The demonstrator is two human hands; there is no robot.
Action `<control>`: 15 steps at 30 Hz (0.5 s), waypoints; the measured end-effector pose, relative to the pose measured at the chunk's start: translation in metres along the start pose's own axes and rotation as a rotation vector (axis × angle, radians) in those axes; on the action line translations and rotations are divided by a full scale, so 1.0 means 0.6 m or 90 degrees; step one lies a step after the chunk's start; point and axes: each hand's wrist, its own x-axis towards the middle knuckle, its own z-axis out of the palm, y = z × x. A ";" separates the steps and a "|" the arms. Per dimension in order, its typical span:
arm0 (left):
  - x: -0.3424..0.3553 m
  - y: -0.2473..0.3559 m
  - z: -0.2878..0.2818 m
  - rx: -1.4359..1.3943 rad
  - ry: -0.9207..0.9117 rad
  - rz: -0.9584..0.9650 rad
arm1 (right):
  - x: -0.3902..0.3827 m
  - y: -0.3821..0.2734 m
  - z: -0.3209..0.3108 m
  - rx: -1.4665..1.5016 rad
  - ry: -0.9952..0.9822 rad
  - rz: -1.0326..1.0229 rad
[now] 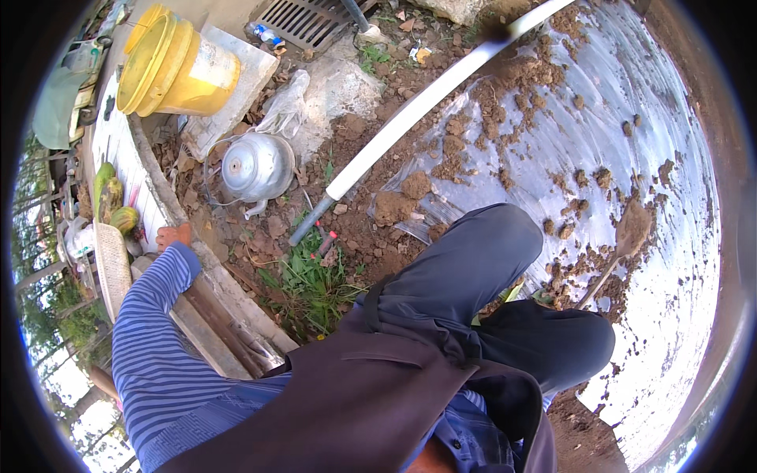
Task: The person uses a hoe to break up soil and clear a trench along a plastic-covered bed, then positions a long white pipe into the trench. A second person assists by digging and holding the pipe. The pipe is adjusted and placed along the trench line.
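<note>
At the left, my left hand presses on the edge of a low concrete ledge, its short visible fingers curled against it. Beside it on the ledge are green and yellowish squash-like fruits and a pale woven basket, seen partly from the side. A dented metal kettle stands on the soil ahead of this hand. My right hand is out of the picture. My dark-trousered knees are bent over the ground.
A white pipe with a grey end crosses the soil. Yellow buckets lean on a slab near a drain grate. Plastic sheeting strewn with clods covers the right, with a soil-caked long-handled tool on it. Weeds grow by the ledge.
</note>
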 end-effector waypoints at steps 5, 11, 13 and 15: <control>-0.009 0.009 -0.009 -0.050 -0.045 -0.021 | -0.005 -0.111 0.045 0.006 -0.073 -0.088; -0.025 0.020 -0.045 -0.071 -0.075 -0.026 | 0.005 -0.207 0.149 0.020 -0.224 -0.154; -0.028 0.026 -0.055 -0.103 -0.109 -0.039 | 0.011 -0.224 0.192 0.027 -0.277 -0.155; -0.029 0.021 -0.068 -0.120 -0.147 -0.038 | 0.020 -0.231 0.240 0.025 -0.334 -0.146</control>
